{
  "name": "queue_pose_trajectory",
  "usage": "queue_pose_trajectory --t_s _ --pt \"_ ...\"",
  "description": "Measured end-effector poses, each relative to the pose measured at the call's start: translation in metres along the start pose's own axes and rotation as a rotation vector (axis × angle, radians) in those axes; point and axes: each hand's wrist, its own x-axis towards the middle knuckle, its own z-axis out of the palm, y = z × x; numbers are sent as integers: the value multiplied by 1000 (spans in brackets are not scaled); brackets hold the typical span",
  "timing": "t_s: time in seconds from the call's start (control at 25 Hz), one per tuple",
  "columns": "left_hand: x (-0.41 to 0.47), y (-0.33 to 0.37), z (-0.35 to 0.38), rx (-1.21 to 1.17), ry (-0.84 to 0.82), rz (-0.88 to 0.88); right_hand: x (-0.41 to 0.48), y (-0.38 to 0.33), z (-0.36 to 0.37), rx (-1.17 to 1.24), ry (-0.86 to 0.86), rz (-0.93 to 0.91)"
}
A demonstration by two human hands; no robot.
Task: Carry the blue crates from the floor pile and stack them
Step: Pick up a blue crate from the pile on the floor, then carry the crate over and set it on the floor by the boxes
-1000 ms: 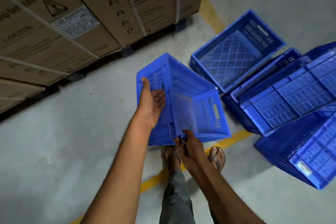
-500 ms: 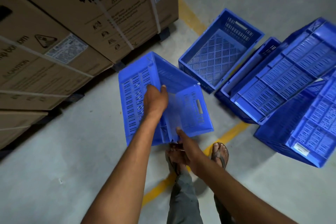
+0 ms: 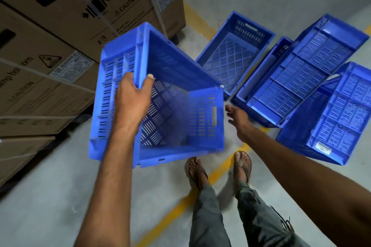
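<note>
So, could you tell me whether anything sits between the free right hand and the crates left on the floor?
Nothing visible does. The right hand reaches open over bare floor toward the floor pile, apart from it. The held crate, gripped at its rim by the left hand, hangs off to that hand's left.

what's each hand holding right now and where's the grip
The left hand grips the tilted blue crate by the top rim of its long side wall. The right hand is open beside the crate, holding nothing.
</note>
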Motion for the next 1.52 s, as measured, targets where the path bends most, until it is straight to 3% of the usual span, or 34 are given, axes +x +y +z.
queue_pose_trajectory --t_s 0.24,0.44,0.72,0.96,1.12,1.36,1.52 --pt "-8 27 -50 -268 -128 -7 2 -6 -23 198 131 36" --pt "-3 32 -62 -264 -178 -18 11 4 -54 178 105 76" --pt "27 13 -96 -281 -263 -188 -29 -13 -99 344 -107 155" --pt "50 -10 -79 -183 -348 -352 -89 -39 -108 108 82 -14" --pt "50 5 -67 -126 -498 -424 -138 -65 -150 104 91 32" --pt "-1 46 -30 -17 -680 -366 -209 -56 -224 61 287 28" --pt "-51 45 5 2 -576 -211 -254 -7 -258 -31 485 -119"
